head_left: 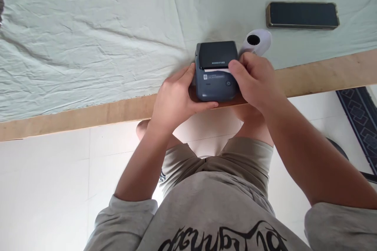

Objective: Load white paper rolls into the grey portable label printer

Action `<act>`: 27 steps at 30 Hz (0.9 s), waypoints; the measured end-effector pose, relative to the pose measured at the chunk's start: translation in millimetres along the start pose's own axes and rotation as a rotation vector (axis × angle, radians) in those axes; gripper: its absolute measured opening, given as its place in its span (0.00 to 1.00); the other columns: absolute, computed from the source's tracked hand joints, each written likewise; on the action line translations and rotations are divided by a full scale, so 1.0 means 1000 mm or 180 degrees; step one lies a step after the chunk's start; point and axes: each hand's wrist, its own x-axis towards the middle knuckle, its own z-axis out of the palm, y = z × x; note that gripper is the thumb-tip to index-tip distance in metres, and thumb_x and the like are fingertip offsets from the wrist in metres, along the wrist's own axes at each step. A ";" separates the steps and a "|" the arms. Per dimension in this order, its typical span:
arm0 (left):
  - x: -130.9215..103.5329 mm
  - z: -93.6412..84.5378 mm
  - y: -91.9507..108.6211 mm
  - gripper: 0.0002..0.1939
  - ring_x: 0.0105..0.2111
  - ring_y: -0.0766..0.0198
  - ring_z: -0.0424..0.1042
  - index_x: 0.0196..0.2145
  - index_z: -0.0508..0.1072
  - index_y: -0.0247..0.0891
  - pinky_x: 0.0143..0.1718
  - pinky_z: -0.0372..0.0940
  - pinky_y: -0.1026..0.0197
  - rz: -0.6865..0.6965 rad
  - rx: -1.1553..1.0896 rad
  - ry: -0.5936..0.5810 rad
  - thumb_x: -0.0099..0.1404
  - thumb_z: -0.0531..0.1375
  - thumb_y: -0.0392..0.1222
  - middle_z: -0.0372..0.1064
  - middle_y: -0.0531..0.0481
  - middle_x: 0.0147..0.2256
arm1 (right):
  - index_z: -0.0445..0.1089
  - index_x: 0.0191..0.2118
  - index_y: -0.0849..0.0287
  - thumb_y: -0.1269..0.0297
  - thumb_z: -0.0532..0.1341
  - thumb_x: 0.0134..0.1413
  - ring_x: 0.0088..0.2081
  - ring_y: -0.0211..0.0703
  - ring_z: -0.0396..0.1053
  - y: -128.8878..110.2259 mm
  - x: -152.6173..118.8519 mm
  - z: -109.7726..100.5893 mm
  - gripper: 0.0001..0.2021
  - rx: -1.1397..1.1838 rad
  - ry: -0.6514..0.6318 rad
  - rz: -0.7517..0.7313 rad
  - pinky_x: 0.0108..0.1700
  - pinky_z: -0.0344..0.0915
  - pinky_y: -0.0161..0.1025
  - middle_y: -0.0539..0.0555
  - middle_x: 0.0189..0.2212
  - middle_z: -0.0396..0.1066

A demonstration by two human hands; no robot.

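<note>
A dark blue-grey label printer point(216, 86) with a black lid point(218, 53) sits at the table's front edge. A narrow strip of white label paper point(216, 70) shows in the slot below the lid. My left hand point(176, 96) grips the printer's left side, its thumb stretched along the front bottom edge. At the slot's right end, my right hand point(255, 76) is closed, thumb and finger pinching the end of the strip; the fingertips are partly hidden. Just behind that hand lies a white rounded object point(265, 41) with a black round part, partly covered by the hand.
A black-screened phone in a case point(303, 15) lies at the back right. Wrinkled pale green cloth point(118, 27) covers the table, whose bare wooden edge point(73, 113) runs along the front. A dark patterned mat point(361, 121) is on the floor at right.
</note>
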 end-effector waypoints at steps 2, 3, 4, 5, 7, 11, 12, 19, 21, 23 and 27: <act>0.000 0.001 0.000 0.40 0.57 0.39 0.83 0.66 0.77 0.44 0.56 0.80 0.41 -0.0137 -0.0157 0.0058 0.63 0.74 0.66 0.84 0.45 0.57 | 0.54 0.31 0.59 0.47 0.62 0.73 0.35 0.36 0.57 0.001 0.000 -0.003 0.25 0.0062 -0.0030 0.0023 0.46 0.65 0.42 0.51 0.28 0.55; 0.000 0.001 0.000 0.40 0.58 0.39 0.83 0.67 0.76 0.44 0.56 0.80 0.42 -0.0190 -0.0216 0.0082 0.65 0.71 0.67 0.84 0.45 0.58 | 0.55 0.32 0.59 0.49 0.64 0.71 0.34 0.35 0.57 0.000 -0.001 -0.005 0.24 0.0109 -0.0038 0.0034 0.45 0.66 0.42 0.50 0.28 0.56; 0.000 0.001 0.000 0.41 0.60 0.39 0.82 0.69 0.75 0.43 0.57 0.80 0.42 -0.0211 -0.0240 0.0092 0.67 0.69 0.68 0.83 0.45 0.60 | 0.55 0.33 0.59 0.52 0.66 0.70 0.33 0.34 0.56 -0.001 -0.001 -0.008 0.22 0.0160 -0.0027 0.0045 0.44 0.65 0.41 0.50 0.28 0.56; 0.000 0.002 0.001 0.42 0.61 0.40 0.82 0.71 0.73 0.42 0.58 0.79 0.42 -0.0198 -0.0226 0.0083 0.69 0.67 0.67 0.82 0.44 0.62 | 0.55 0.34 0.58 0.56 0.67 0.67 0.32 0.33 0.56 -0.004 0.000 -0.011 0.20 0.0205 0.0006 0.0038 0.43 0.64 0.40 0.49 0.28 0.57; 0.000 0.002 0.002 0.42 0.61 0.40 0.82 0.74 0.71 0.38 0.59 0.78 0.41 -0.0127 -0.0159 0.0049 0.71 0.66 0.65 0.81 0.41 0.64 | 0.56 0.35 0.58 0.64 0.69 0.62 0.30 0.31 0.54 -0.014 0.001 -0.019 0.18 0.0249 0.0100 -0.0052 0.40 0.61 0.38 0.47 0.28 0.59; -0.001 0.000 0.002 0.41 0.59 0.41 0.81 0.73 0.72 0.39 0.58 0.78 0.43 -0.0058 -0.0169 0.0001 0.72 0.64 0.65 0.81 0.41 0.62 | 0.59 0.35 0.57 0.68 0.67 0.59 0.27 0.31 0.59 -0.032 0.006 -0.033 0.13 0.0232 0.0366 -0.0591 0.36 0.61 0.38 0.46 0.26 0.63; -0.001 0.000 0.001 0.41 0.60 0.41 0.81 0.73 0.72 0.40 0.58 0.78 0.43 -0.0054 -0.0159 0.0001 0.72 0.64 0.66 0.82 0.41 0.62 | 0.60 0.35 0.56 0.67 0.66 0.61 0.27 0.33 0.63 -0.035 0.008 -0.035 0.12 0.0230 0.0452 -0.0734 0.36 0.62 0.39 0.47 0.26 0.64; -0.001 -0.002 0.001 0.42 0.58 0.41 0.81 0.73 0.72 0.35 0.59 0.77 0.43 -0.0019 -0.0179 -0.0018 0.73 0.63 0.65 0.82 0.40 0.60 | 0.71 0.44 0.56 0.62 0.62 0.68 0.38 0.39 0.76 -0.046 0.020 -0.032 0.05 -0.0893 0.0393 -0.0956 0.55 0.73 0.46 0.52 0.41 0.79; -0.001 -0.002 0.001 0.42 0.60 0.41 0.81 0.73 0.72 0.33 0.62 0.76 0.43 -0.0013 -0.0170 -0.0026 0.73 0.63 0.65 0.82 0.39 0.61 | 0.75 0.45 0.57 0.70 0.60 0.66 0.39 0.40 0.74 -0.054 0.022 -0.031 0.07 -0.1339 0.0023 -0.0936 0.61 0.71 0.51 0.51 0.43 0.81; -0.001 -0.002 0.001 0.43 0.62 0.41 0.80 0.73 0.72 0.32 0.65 0.75 0.43 -0.0037 -0.0136 -0.0040 0.72 0.64 0.65 0.81 0.39 0.63 | 0.78 0.46 0.56 0.75 0.60 0.61 0.43 0.43 0.75 -0.062 0.027 -0.033 0.13 -0.1511 -0.0287 -0.0955 0.59 0.70 0.51 0.51 0.46 0.82; -0.001 -0.002 0.001 0.42 0.63 0.42 0.80 0.73 0.72 0.36 0.65 0.75 0.44 -0.0072 -0.0122 -0.0024 0.72 0.63 0.66 0.80 0.41 0.65 | 0.82 0.47 0.54 0.77 0.67 0.54 0.45 0.43 0.74 -0.072 0.049 -0.035 0.16 -0.1625 -0.0988 -0.1035 0.56 0.71 0.45 0.49 0.41 0.81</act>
